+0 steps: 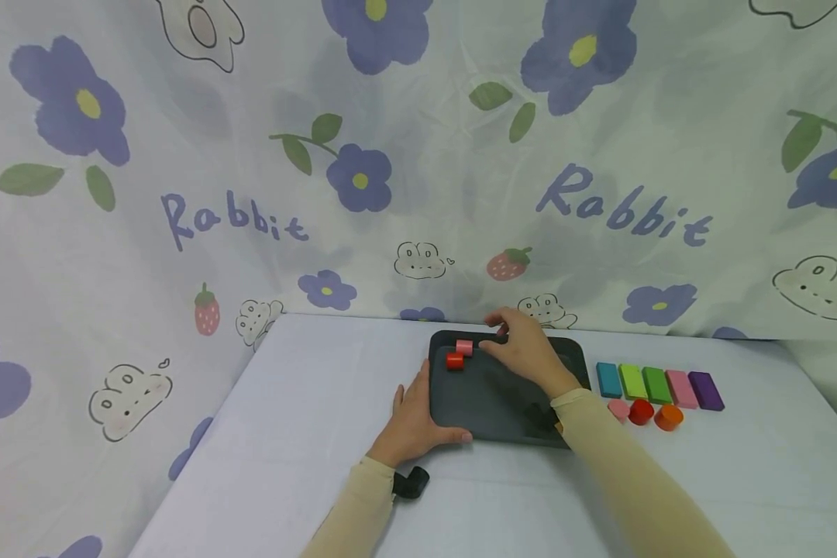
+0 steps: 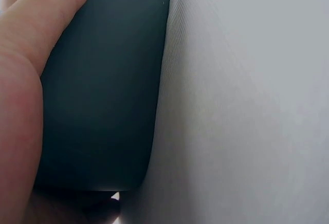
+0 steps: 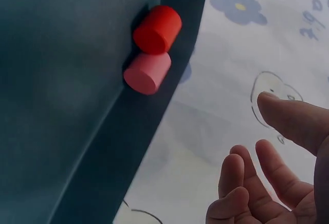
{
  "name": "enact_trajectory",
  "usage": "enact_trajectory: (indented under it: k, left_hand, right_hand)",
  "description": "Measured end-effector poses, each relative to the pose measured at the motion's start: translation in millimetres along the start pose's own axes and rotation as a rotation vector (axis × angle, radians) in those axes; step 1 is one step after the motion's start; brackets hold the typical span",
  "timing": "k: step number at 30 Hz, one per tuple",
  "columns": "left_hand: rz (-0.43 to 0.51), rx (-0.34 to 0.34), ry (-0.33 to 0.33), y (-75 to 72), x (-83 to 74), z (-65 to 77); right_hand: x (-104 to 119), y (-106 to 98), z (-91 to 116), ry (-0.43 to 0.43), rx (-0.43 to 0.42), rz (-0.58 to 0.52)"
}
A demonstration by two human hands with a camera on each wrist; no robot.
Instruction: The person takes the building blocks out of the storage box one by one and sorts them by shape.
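Observation:
A dark grey tray (image 1: 495, 415) lies on the white table. Inside its far left corner a red cylinder (image 1: 455, 361) and a pink cylinder (image 1: 464, 347) lie on their sides, touching each other in the right wrist view. My left hand (image 1: 413, 422) rests against the tray's near left corner, fingers along the left side and thumb along the front edge. Over the far part of the tray is my right hand (image 1: 528, 353), just right of the two cylinders. Its fingers (image 3: 277, 175) are loosely bent with nothing between them, and the thumb stands apart from them.
Right of the tray stands a row of flat blocks: blue (image 1: 608, 380), yellow-green (image 1: 632, 381), green (image 1: 657, 385), pink (image 1: 682, 389) and purple (image 1: 707, 390). In front of them are a pink cylinder (image 1: 618, 410), a red one (image 1: 641, 411) and an orange one (image 1: 669, 417). A patterned curtain (image 1: 418, 217) hangs behind.

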State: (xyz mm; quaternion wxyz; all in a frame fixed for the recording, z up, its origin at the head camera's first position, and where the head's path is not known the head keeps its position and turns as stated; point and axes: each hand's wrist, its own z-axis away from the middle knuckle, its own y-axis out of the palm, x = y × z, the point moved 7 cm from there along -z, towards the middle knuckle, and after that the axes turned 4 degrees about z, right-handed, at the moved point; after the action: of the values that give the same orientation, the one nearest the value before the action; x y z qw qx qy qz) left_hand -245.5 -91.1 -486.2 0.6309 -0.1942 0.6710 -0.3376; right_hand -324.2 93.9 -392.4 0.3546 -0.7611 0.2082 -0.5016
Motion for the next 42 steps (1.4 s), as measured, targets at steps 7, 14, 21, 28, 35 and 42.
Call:
enact_trajectory:
  k: [7, 14, 21, 28, 35, 42]
  left_hand:
    - [0.001, -0.001, 0.004, -0.5, -0.8, 0.2]
    - [0.002, -0.004, 0.012, -1.1, -0.8, 0.9]
    - [0.002, -0.005, 0.019, -1.3, -1.1, 1.3]
    - [-0.008, -0.008, 0.033, -1.5, -1.8, 1.1]
    - [-0.004, -0.011, 0.042, -2.0, -1.2, 0.6]
    - [0.007, -0.012, 0.056, -1.7, -1.5, 1.0]
  right_hand:
    - [0.1, 18.7, -11.3, -0.005, 0.07, 0.034]
    - [5.2, 34.3, -20.5, -0.029, 0.14, 0.033]
    - [10.8, 46.9, -25.8, -0.03, 0.21, 0.036]
    - [9.4, 62.3, -30.0, -0.006, 0.258, 0.088]
    - [10.7, 73.5, -34.6, -0.037, 0.293, 0.175]
    - [16.5, 77.1, -31.6, -0.087, 0.313, 0.23]
